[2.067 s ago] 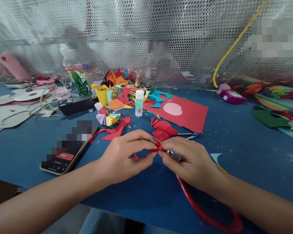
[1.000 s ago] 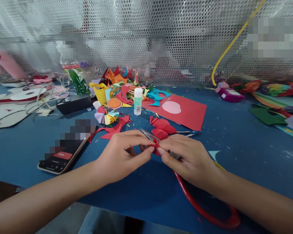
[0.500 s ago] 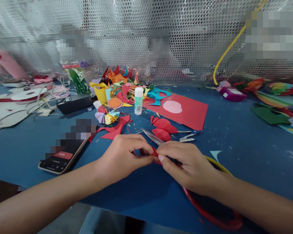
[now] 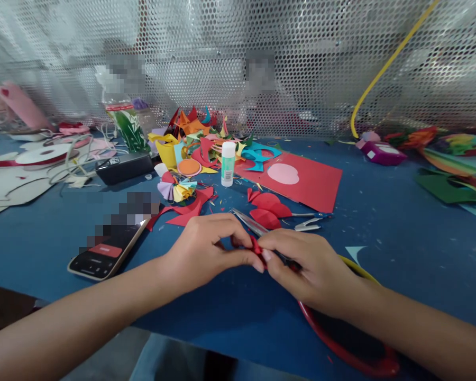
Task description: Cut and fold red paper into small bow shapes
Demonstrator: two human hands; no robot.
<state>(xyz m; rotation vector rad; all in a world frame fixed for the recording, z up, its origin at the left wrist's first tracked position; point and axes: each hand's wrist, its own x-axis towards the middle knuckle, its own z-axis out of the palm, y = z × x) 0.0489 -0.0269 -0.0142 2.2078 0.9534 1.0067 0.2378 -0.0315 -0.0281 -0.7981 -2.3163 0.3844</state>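
Right now, red paper piece [image 4: 256, 246] sits pinched between left hand [image 4: 206, 251] and right hand [image 4: 305, 267].

Two hands were in view: left hand [image 4: 206, 254] and right hand [image 4: 309, 270]. One pair of scissors [image 4: 249, 225] lay at 12 o'clock from them. One glue stick [image 4: 227, 164], one phone [image 4: 111, 243], one red card sheet [image 4: 301, 182] and one plastic bottle [image 4: 122, 121] were counted.
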